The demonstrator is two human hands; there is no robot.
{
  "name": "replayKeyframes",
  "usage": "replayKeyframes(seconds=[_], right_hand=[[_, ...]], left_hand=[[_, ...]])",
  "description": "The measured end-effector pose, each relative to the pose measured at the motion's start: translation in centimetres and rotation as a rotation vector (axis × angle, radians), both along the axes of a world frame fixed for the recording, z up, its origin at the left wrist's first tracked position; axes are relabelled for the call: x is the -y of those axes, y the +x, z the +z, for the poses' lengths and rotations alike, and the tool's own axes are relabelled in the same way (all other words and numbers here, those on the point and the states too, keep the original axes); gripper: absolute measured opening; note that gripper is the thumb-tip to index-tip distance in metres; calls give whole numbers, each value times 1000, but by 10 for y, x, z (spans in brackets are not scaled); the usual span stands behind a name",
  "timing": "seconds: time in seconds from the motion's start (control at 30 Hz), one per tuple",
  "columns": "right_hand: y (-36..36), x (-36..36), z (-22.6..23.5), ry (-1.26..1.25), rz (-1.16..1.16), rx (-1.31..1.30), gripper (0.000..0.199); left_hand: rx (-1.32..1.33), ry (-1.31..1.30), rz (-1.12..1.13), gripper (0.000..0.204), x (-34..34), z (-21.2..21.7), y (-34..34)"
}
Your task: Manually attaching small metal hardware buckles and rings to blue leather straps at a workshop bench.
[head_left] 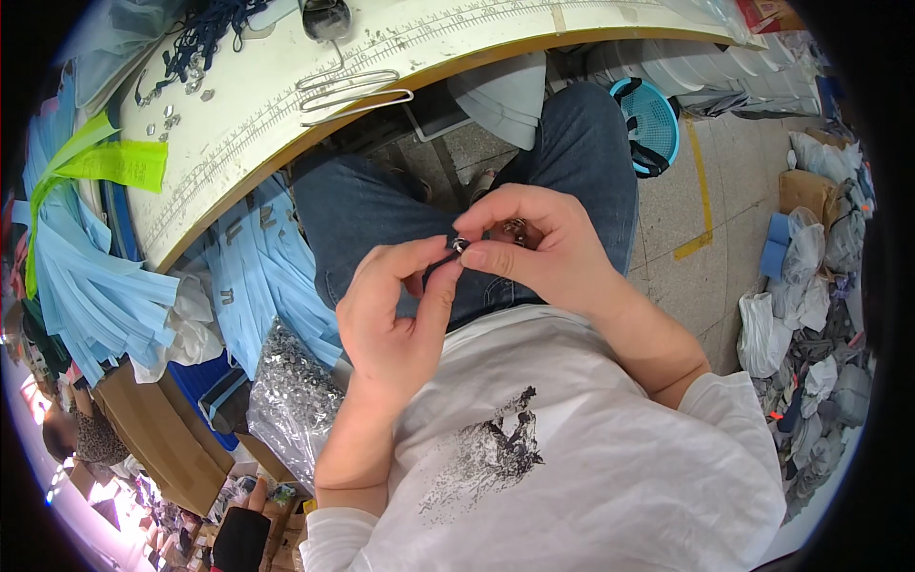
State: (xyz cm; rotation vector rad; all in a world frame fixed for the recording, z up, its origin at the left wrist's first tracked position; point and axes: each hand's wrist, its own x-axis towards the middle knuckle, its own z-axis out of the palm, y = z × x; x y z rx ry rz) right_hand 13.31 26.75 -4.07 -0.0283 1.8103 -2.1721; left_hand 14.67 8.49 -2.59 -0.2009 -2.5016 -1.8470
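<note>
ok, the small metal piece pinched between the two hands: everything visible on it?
The small metal piece looks like shiny silver metal, rounded, mostly hidden by fingers. It is pinched between thumb and forefinger of the right hand, with the left hand meeting it from below. A thin dark cord runs from it under the left thumb. It is held over the lap, above the jeans. Finer detail is too small to tell.

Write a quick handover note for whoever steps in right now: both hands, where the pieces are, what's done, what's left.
Left hand: pinching a dark cord between thumb and fingers, over the lap.
Right hand: fingertips on a small metal clip at the cord's end; more metal pieces sit in its palm.
Supplies: clear bag of metal parts by the left knee; dark cords and loose clips on the white table.
Done: clip meets the cord end.
Left: whether it is fully fastened cannot be told.
</note>
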Motion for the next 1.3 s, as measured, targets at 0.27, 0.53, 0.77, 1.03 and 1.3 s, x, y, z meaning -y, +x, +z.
replayKeyframes(seconds=[0.27, 0.53, 0.77, 1.03, 1.3], right_hand=[[-2, -5, 1, -133, 83, 240, 13], [-6, -2, 3, -218, -22, 281, 12], [0, 7, -8, -186, -103, -54, 12], [-1, 0, 1, 62, 118, -319, 14], [-6, 3, 1, 241, 109, -563, 14]], left_hand=[[-452, -316, -169, 27, 3, -4, -13], [-238, -79, -32, 26, 0, -10, -7], [-61, 205, 33, 20, -3, -11, -5], [207, -60, -102, 20, 5, -5, -6], [358, -314, -132, 19, 7, 8, -8]])
